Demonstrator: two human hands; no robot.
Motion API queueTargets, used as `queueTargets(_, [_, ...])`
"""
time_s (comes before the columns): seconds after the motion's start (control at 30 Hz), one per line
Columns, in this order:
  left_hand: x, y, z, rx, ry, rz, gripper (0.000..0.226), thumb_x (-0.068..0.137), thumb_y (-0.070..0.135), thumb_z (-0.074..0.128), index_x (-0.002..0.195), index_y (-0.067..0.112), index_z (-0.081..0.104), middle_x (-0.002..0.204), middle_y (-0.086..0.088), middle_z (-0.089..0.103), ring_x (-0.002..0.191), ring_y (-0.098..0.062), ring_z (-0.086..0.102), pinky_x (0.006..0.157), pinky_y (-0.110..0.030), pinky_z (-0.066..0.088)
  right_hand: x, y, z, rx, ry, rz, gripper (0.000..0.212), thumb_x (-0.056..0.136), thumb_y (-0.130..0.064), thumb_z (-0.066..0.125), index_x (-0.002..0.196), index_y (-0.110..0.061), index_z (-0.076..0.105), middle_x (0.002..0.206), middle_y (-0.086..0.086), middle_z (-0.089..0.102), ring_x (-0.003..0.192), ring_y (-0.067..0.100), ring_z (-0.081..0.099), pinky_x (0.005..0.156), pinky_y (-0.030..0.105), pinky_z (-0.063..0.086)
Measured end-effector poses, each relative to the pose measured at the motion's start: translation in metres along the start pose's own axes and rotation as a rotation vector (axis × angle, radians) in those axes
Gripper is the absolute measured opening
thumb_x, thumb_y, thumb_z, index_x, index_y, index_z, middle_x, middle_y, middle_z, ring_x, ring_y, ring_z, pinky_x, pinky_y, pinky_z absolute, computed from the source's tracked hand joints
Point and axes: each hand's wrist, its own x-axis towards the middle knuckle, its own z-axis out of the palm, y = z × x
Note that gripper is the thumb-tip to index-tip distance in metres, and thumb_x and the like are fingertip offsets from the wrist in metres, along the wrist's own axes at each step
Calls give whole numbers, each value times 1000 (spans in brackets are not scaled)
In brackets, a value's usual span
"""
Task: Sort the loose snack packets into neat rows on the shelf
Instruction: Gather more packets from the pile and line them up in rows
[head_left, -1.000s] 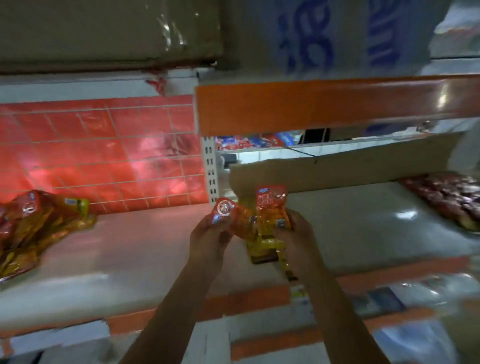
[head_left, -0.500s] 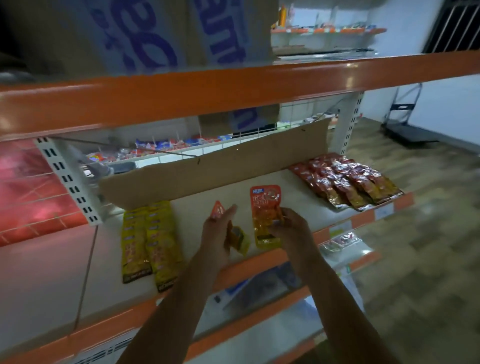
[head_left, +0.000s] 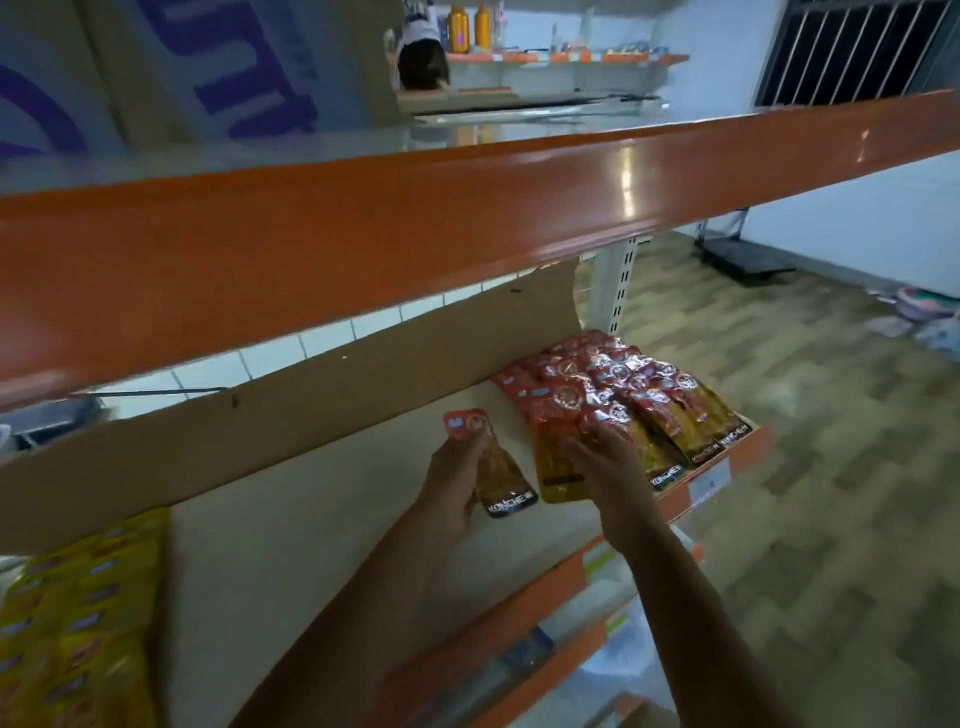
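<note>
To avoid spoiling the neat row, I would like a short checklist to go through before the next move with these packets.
1. Left hand grips the dark-ended packet: ok.
2. Right hand rests on the yellow-ended packet: ok.
3. Right hand's grip released: cannot tell.
4. Yellow-ended packet lies beside the red row: ok.
5. Its edges line up with that row: cannot tell.
6. Bare shelf to its left for the dark-ended packet: ok.
</note>
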Motion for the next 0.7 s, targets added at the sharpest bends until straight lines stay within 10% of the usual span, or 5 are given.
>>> queueTargets(0.33, [22,-22,54,218,-17,102,24,86,-2,62,102,16,64,86,0,70,70,-9,67,65,-24,57,73,0,-67,-11,60,22,25,88,-11,62,111,-2,61,104,23,66,91,39,66,78,55,55])
queueTargets(0.7, [20,-56,96,450,270,154,17,73,28,80,85,20,72,85,5,74,82,-14,70,81,-41,58,116,5,-104,-34,-110,43,16,90,-10,61,106,-11,61,102,14,68,95,34,66,84,55,54])
